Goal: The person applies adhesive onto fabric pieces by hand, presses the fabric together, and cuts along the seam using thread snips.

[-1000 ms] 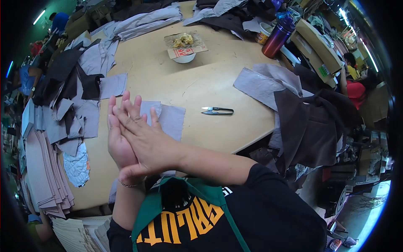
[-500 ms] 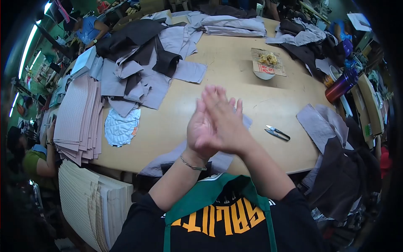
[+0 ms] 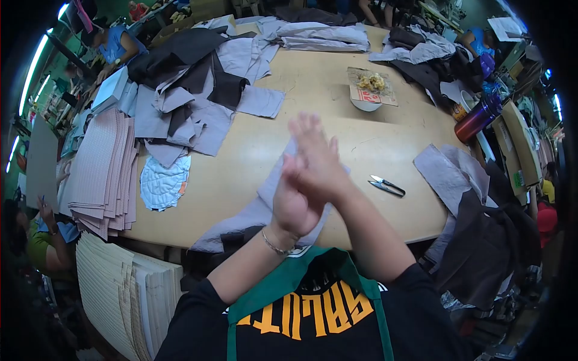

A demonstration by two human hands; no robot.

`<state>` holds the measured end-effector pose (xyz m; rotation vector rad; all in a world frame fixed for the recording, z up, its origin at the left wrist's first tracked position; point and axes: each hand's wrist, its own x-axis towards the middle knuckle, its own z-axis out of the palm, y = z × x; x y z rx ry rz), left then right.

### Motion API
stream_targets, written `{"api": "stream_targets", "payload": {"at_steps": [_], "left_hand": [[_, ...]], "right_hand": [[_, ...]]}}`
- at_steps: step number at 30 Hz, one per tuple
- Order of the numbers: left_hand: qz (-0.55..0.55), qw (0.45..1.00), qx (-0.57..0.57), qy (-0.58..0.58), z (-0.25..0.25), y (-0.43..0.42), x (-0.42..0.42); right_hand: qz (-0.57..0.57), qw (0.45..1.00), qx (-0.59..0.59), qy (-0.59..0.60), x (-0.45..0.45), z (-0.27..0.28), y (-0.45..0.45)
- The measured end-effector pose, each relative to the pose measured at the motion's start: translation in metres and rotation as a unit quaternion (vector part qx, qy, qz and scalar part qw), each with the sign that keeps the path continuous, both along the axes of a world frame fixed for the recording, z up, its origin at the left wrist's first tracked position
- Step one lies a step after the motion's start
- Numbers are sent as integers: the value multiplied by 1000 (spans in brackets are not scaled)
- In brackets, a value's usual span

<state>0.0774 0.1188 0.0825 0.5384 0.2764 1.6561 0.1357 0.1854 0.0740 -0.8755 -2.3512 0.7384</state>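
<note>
My left hand (image 3: 294, 207), with a chain bracelet at its wrist, is palm to palm with my right hand (image 3: 320, 165) above the table. Fingers of the right hand are stretched out across the left one. Most of the left fingers are hidden behind it, and both hands are slightly blurred. No object shows between them. Below the hands lies a grey piece of fabric (image 3: 244, 218) with a dark patch at the table's near edge. Thread snips (image 3: 387, 186) rest on the table to the right of my right hand.
Grey and dark fabric pieces (image 3: 208, 123) are heaped at the left, near a stack of pinkish sheets (image 3: 102, 171) and a round white quilted cloth (image 3: 164, 183). A bowl (image 3: 365, 106) with cardboard on top and a metallic bottle (image 3: 478, 120) stand at the right. Co-workers sit around.
My palms have slid against each other, and the right hand now covers more of the left. The view has shifted slightly. At the left, a person now holds up a grey panel.
</note>
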Motion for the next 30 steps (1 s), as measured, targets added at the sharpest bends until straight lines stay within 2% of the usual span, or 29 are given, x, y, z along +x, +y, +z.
{"api": "stream_targets", "payload": {"at_steps": [1,3,4,5,6,8,9,10,11,13,14,15,17,18,20,21,22,23,25,26,29,30], "left_hand": [[-32,999,-31,30,5,-4,-2],[-50,998,-44,12,3,-1,-14],[-24,991,-115,68,3,5,-26],[2,975,-186,123,2,12,-40],[27,950,-258,176,1,16,-47],[-52,936,-224,267,-6,12,-48],[-95,922,-206,312,-10,9,-47],[-119,944,-141,275,-19,6,-40],[-173,953,-113,222,-26,3,-36],[-275,954,-53,109,-33,-1,-30],[-230,963,-66,122,-34,2,-26],[-187,971,-93,115,-37,1,-22],[-100,978,-150,104,-42,1,-10],[-4,965,-209,157,-25,2,7],[2,967,-185,177,-18,-4,21],[6,968,-169,187,-17,-4,24],[17,972,-172,160,-30,4,16],[28,976,-173,132,-42,13,9],[-3,959,-278,60,-12,16,-7],[-17,967,-249,50,-21,16,-23],[35,974,-217,56,-26,13,-43],[68,962,-218,150,-26,15,-57]], "right_hand": [[-36,998,-40,37,3,3,11],[-76,995,-47,39,5,-10,1],[-53,991,113,-50,7,-20,-15],[-29,953,267,-138,9,-30,-35],[35,975,193,-108,15,-19,-53],[162,985,-5,-62,25,16,-67],[223,966,-126,-44,34,29,-64],[278,929,-243,-24,40,35,-60],[254,891,-373,41,42,29,-53],[192,758,-601,165,45,7,-35],[129,728,-634,228,46,3,-30],[131,693,-671,229,50,-3,-17],[59,703,-642,302,50,-13,-5],[-1,769,-572,284,49,-18,0],[-119,874,-406,237,46,-28,10],[-116,947,-217,209,44,-38,6],[-108,979,-20,170,40,-51,-7],[-97,971,177,125,36,-62,-23],[-24,995,-50,86,29,-72,-58],[29,992,-79,98,35,-67,-67],[202,958,-160,126,60,-28,-74],[270,938,-175,128,73,-18,-59]]}}
